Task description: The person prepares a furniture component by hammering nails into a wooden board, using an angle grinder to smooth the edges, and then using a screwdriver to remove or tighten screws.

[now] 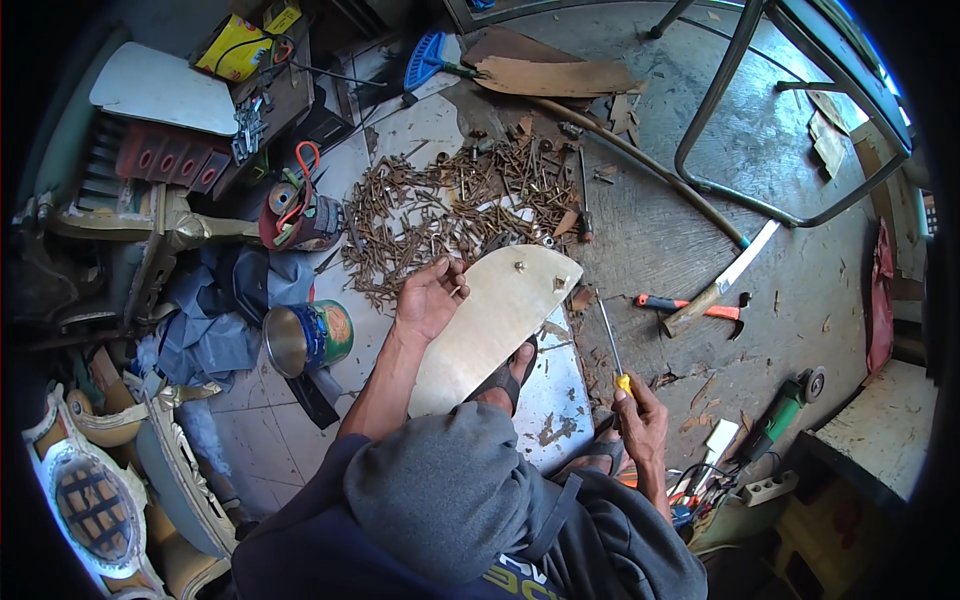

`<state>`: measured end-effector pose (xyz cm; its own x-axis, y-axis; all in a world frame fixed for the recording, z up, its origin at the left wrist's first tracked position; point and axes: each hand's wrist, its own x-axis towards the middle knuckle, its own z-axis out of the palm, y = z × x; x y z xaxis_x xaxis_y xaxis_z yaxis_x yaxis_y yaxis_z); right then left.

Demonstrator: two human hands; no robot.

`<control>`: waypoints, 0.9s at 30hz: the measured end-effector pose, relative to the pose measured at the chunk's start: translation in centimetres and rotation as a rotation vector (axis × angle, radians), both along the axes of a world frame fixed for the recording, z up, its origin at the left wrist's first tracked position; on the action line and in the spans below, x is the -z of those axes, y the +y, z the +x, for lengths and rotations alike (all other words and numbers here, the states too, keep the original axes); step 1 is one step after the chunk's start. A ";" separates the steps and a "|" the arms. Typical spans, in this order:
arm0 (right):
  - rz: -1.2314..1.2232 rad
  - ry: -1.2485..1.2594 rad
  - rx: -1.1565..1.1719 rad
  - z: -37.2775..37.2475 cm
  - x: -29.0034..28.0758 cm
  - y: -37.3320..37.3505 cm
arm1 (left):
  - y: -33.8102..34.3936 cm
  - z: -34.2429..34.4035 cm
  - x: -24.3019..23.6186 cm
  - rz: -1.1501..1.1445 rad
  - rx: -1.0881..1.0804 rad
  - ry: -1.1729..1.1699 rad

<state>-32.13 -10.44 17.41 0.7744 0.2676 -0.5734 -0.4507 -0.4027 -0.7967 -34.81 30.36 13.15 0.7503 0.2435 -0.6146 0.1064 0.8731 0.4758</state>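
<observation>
Floor tiles (pixel 250 432) partly vanish under screws (pixel 398 217) near the pale board (pixel 492 312).

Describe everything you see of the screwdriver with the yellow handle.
The screwdriver has a long, thin, straight shaft that looks like metal and a bright yellow handle, probably plastic. The person's right hand grips the handle, hiding part of it. The shaft points away from the person, leaning slightly left, to the right of the pale board. The tip's shape is too small to tell.
</observation>
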 end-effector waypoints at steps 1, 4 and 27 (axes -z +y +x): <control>0.001 -0.002 0.001 -0.1 0.1 -0.2 | -0.1 0.1 0.0 0.004 0.007 -0.003; -0.017 -0.027 0.005 -0.1 0.4 -0.3 | -0.1 0.4 0.5 0.028 0.013 -0.006; -0.012 -0.071 -0.029 -0.3 0.2 -0.4 | -7.9 11.2 0.1 2.033 1.371 -0.198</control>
